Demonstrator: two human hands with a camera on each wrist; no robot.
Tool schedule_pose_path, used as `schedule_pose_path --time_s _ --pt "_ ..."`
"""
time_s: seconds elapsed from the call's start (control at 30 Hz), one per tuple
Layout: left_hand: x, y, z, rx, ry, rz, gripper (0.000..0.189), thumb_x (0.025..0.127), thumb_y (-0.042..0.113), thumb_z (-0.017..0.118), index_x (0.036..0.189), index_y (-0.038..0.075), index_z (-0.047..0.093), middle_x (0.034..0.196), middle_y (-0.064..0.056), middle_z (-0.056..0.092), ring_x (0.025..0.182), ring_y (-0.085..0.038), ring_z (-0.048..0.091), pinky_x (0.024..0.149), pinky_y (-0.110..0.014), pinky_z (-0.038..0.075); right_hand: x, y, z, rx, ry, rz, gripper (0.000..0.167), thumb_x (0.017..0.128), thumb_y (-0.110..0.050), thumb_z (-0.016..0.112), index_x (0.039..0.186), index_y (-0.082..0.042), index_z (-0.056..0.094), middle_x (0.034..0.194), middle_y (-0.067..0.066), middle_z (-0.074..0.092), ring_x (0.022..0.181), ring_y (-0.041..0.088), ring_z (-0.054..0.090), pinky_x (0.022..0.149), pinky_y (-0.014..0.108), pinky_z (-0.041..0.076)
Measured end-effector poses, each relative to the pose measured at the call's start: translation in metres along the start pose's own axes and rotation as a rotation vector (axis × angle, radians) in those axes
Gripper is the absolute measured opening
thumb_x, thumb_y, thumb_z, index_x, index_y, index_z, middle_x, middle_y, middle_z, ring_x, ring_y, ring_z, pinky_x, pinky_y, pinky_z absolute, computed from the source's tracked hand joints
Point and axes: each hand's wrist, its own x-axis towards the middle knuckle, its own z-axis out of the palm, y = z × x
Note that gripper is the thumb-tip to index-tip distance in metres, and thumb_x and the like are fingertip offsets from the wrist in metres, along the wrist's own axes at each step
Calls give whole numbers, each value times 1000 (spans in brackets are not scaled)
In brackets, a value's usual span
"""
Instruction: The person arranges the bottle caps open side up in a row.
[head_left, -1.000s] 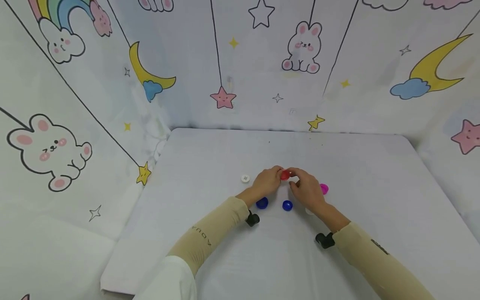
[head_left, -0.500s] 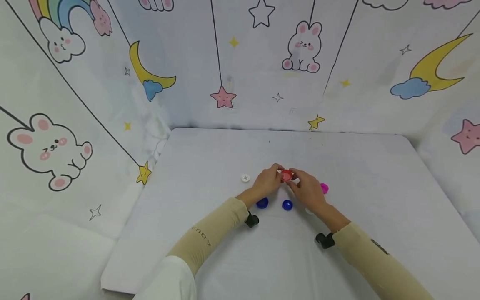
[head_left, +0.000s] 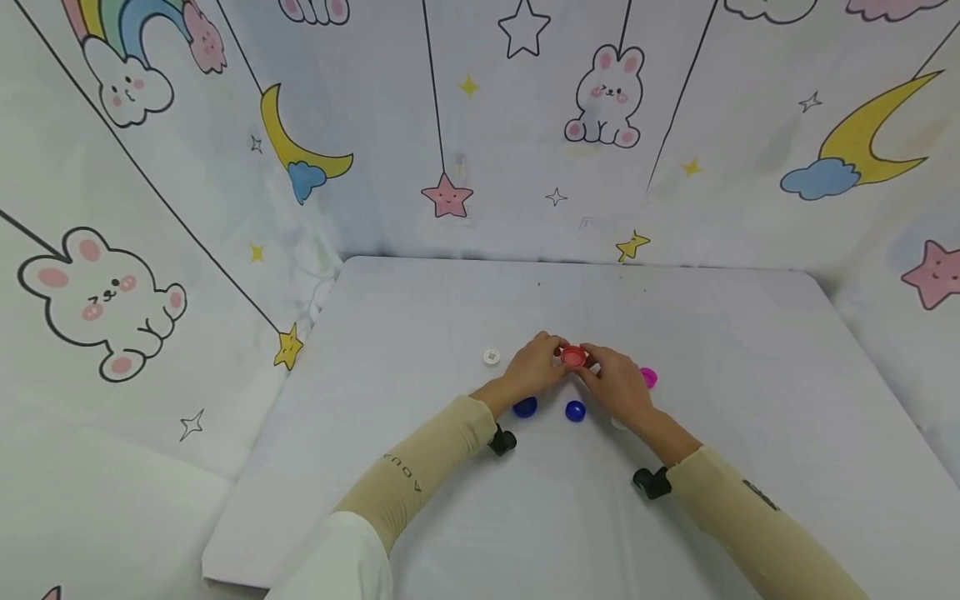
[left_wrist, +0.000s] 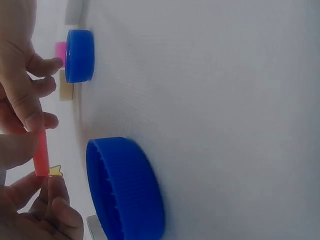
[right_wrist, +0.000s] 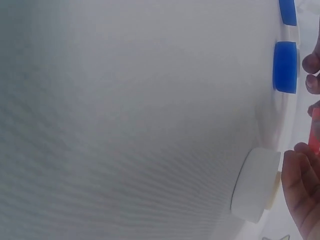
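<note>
A red bottle cap point(head_left: 573, 357) is held between both hands above the table, its round recessed face turned toward the head camera. My left hand point(head_left: 536, 368) pinches its left side and my right hand point(head_left: 619, 387) pinches its right side. In the left wrist view the red cap appears edge-on, partly covered by fingers. Below the hands lie a large blue cap point(head_left: 525, 407), partly behind my left wrist, and a small blue cap point(head_left: 575, 412). Beside my right hand is a magenta cap point(head_left: 649, 378). A white cap point(right_wrist: 256, 185) sits under the right wrist, mostly hidden in the head view.
Left of the hands lies a white cap point(head_left: 491, 357) with a cross-like mark. A cream-coloured piece point(left_wrist: 66, 86) shows behind the small blue cap in the left wrist view. The white-covered table point(head_left: 420, 300) meets a cartoon-printed backdrop point(head_left: 525, 225) behind and at the sides.
The red cap has tilted so its recessed face shows to the head camera, and it has come slightly nearer. Right thumb and fingers have shifted onto its side. The other caps have not moved.
</note>
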Motion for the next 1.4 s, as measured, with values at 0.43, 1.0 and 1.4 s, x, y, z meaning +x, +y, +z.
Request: schedule_pose_path --time_s 0.43,1.0,1.4 --pt "-3 4 2 227 -50 24 34 94 32 64 119 10 68 105 -3 67 92 -16 61 79 -26 50 1 3 6 -39 -114 35 37 87 -13 73 122 -1 66 96 13 72 78 24 64 73 42 54" --pt "-2 2 10 332 -7 93 26 94 34 64 104 12 73 91 -3 67 78 -16 53 68 -26 43 1 -3 6 -80 -175 94 38 89 -16 72 122 -1 66 90 11 71 77 24 63 75 42 54" --pt "-9 1 -4 289 -10 29 47 92 34 67 132 12 60 107 0 68 95 -18 58 81 -30 48 4 -7 -3 -74 -214 131 47 90 -22 71 131 -3 59 84 7 69 69 19 60 66 36 52"
